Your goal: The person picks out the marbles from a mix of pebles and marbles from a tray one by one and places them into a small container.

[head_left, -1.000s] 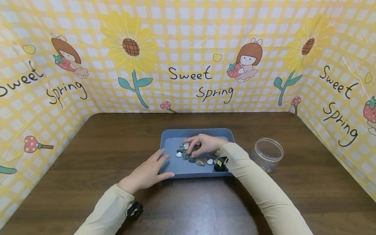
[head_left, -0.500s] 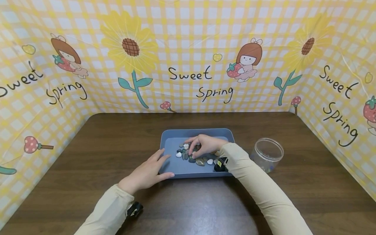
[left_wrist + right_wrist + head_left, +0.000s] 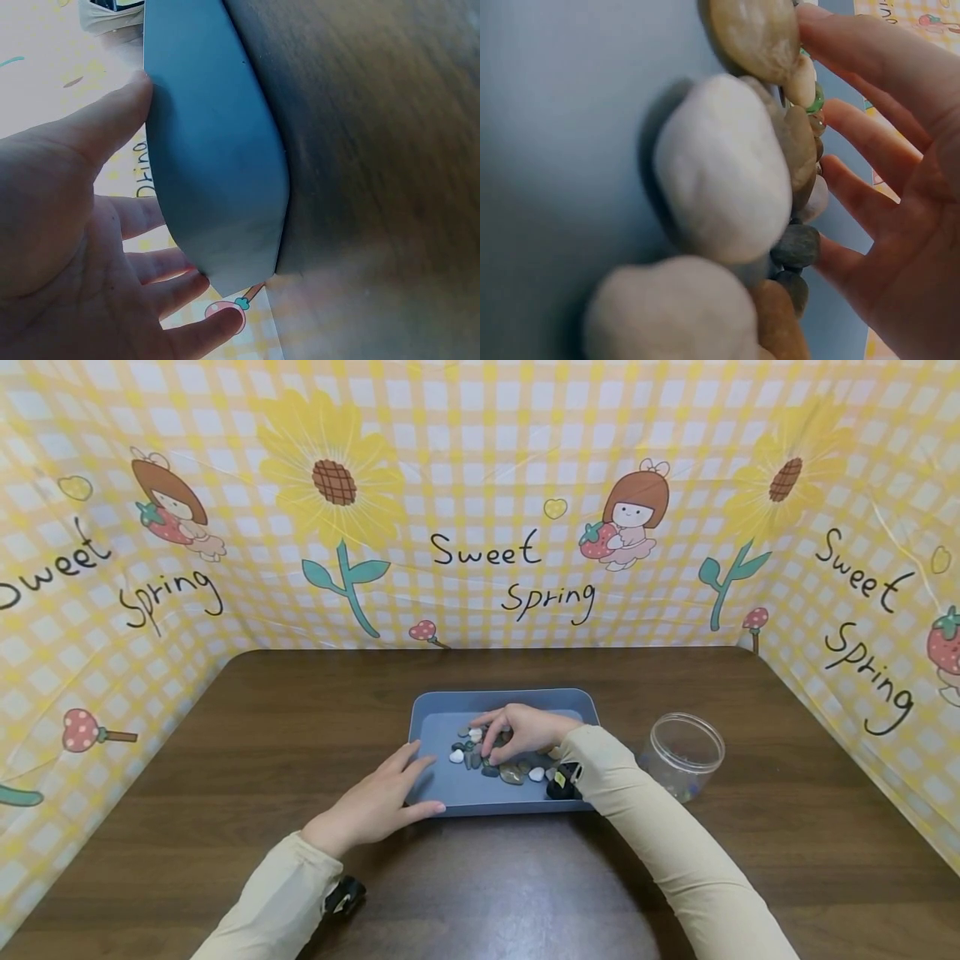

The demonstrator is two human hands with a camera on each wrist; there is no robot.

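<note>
A blue-grey tray (image 3: 442, 789) holds a cluster of pebbles in white, brown and dark grey. My left hand (image 3: 375, 800) rests at the tray's left front corner, fingers spread; in the left wrist view its thumb touches the tray wall (image 3: 217, 150). Over the pebbles, my right hand (image 3: 531, 728) reaches down with index finger and thumb close together. In the right wrist view, a large white pebble (image 3: 724, 169) and a brown one (image 3: 757, 34) stand in front, and the thumb tip is partly hidden. Green glass (image 3: 819, 97) shows near the fingers. Whether they pinch something is hidden.
Right of the tray, a clear open jar (image 3: 684, 756) stands on the brown wooden table (image 3: 480, 893), with small coloured pieces at its bottom. My right forearm (image 3: 660, 843) passes close beside it. A yellow checked cloth (image 3: 480, 460) encloses the table's back and sides.
The right index finger has drawn slightly closer to the thumb among the pebbles, then stayed put. My left hand, the tray and the jar have not visibly moved.
</note>
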